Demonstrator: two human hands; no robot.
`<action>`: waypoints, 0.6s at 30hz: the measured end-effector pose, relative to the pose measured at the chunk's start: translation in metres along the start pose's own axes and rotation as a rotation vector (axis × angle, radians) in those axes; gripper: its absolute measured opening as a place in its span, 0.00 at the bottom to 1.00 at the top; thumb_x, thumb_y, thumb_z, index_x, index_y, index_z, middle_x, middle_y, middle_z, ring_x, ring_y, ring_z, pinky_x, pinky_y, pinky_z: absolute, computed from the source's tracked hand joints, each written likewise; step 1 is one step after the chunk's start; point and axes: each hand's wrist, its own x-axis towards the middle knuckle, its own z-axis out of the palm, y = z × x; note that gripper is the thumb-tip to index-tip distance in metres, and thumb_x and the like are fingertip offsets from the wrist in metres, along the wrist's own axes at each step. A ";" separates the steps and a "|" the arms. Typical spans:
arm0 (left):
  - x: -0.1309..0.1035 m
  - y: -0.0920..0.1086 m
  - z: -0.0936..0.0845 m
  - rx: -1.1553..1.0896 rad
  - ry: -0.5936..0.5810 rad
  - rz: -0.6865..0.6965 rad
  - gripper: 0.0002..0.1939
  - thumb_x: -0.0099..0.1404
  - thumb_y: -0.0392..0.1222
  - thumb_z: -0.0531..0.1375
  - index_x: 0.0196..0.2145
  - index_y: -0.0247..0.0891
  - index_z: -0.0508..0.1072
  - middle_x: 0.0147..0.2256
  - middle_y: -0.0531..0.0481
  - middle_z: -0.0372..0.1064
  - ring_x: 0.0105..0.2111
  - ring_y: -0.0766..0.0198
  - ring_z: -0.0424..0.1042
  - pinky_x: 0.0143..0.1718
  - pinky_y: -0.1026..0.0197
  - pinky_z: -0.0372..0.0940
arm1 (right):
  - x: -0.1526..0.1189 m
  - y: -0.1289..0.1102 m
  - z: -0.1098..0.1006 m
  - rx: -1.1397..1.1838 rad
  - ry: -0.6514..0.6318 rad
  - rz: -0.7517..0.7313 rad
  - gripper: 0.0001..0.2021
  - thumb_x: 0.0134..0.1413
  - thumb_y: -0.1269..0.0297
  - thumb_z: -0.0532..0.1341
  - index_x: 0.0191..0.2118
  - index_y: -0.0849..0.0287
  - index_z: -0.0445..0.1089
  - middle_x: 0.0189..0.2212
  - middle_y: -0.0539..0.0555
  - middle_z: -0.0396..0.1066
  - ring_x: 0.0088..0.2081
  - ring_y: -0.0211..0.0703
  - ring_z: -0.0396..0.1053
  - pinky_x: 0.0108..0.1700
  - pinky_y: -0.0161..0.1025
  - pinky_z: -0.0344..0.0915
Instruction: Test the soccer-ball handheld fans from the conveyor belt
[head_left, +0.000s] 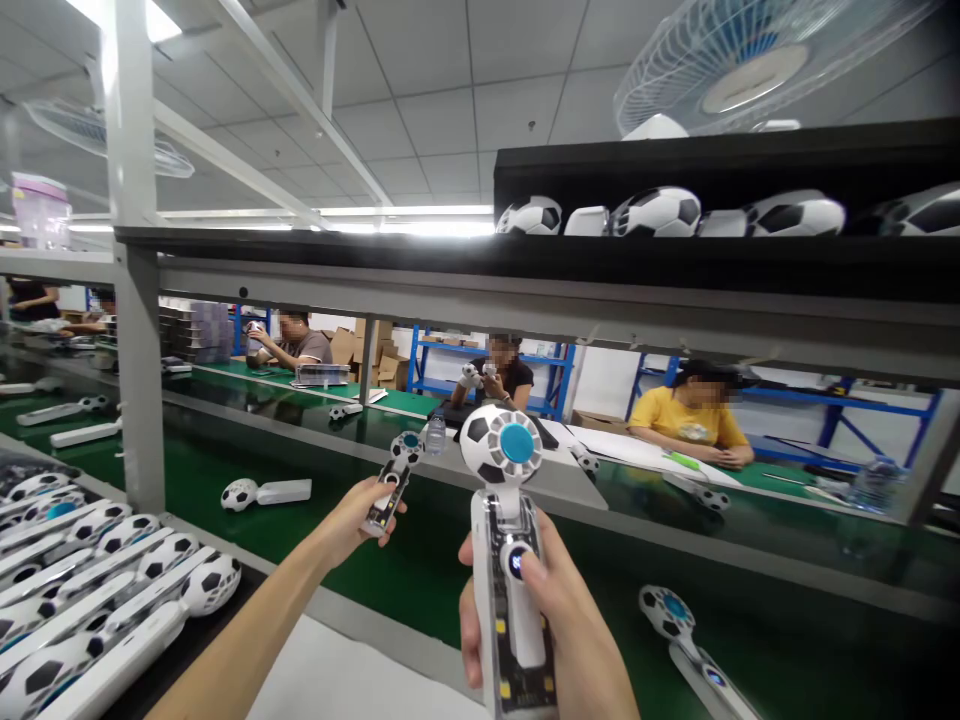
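My right hand (577,630) is wrapped round the handle of a handheld fan (517,600) with a football-patterned head and blue centre. Its thumb rests by a small lit display. Farther forward and to the left, my left hand (364,515) grips a second football fan (401,470), held upright with a slight tilt. Several more football fans (135,640) lie side by side in a black tray at the lower left. One fan (266,493) lies on the green belt beyond my left forearm, and another (679,625) is at the lower right.
A grey post (139,400) stands at the left. A shelf (525,290) with football fans on it crosses above my hands. Several people sit across the green line. A white sheet (352,675) lies near me, and a clear bottle (436,435) stands ahead.
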 end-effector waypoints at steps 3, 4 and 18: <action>-0.019 0.024 0.013 -0.115 -0.056 0.076 0.14 0.65 0.46 0.58 0.46 0.38 0.64 0.41 0.45 0.71 0.29 0.65 0.69 0.24 0.62 0.65 | 0.001 -0.001 -0.001 0.036 0.013 -0.014 0.17 0.62 0.52 0.58 0.53 0.51 0.58 0.33 0.51 0.72 0.18 0.36 0.66 0.17 0.33 0.64; -0.025 0.031 0.016 -0.140 -0.076 0.092 0.14 0.65 0.44 0.57 0.47 0.39 0.64 0.41 0.45 0.71 0.29 0.65 0.69 0.25 0.62 0.65 | 0.001 -0.002 -0.002 0.060 -0.004 0.012 0.16 0.63 0.52 0.57 0.52 0.50 0.58 0.32 0.50 0.71 0.17 0.36 0.65 0.16 0.33 0.64; -0.078 0.072 0.046 -0.295 -0.262 0.322 0.23 0.64 0.32 0.59 0.54 0.42 0.56 0.48 0.41 0.70 0.39 0.52 0.77 0.34 0.53 0.74 | -0.007 -0.013 -0.047 -0.017 0.006 -0.074 0.18 0.51 0.59 0.69 0.46 0.58 0.69 0.25 0.51 0.71 0.21 0.42 0.70 0.24 0.38 0.68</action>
